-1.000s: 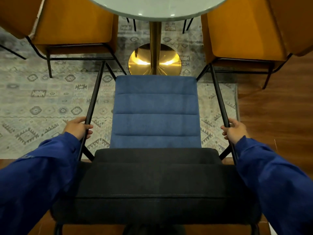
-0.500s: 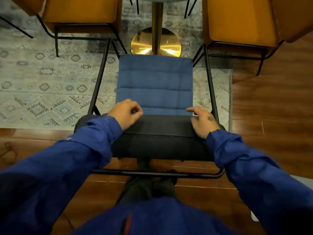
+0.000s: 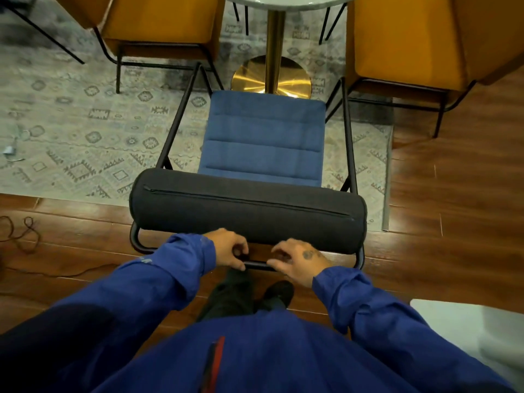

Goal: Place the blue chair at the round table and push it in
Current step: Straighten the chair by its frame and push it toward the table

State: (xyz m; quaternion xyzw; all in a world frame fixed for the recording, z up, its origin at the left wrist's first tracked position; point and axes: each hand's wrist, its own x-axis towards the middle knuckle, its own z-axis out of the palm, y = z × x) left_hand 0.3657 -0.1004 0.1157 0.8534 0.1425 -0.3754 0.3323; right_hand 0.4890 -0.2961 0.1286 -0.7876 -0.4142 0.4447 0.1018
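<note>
The blue chair [image 3: 262,137] has a blue seat, a dark grey backrest [image 3: 246,211] and a black metal frame. It stands between two orange chairs, and its front edge reaches the gold base [image 3: 270,78] of the round table [image 3: 283,0]. My left hand [image 3: 228,248] and my right hand [image 3: 297,260] hover close together just behind the backrest, above the chair's low rear bar [image 3: 255,263]. Both have loosely curled fingers and hold nothing.
An orange chair [image 3: 158,21] stands at the left of the table and another orange chair [image 3: 402,38] at the right. A patterned rug [image 3: 71,123] lies under the table, on the wooden floor [image 3: 453,194]. My feet [image 3: 276,293] are behind the chair. A cable [image 3: 22,234] lies at the left.
My hands went from the chair's side rails to the top of the backrest, then let go and drew back behind it. The chair has slid forward toward the table's base.
</note>
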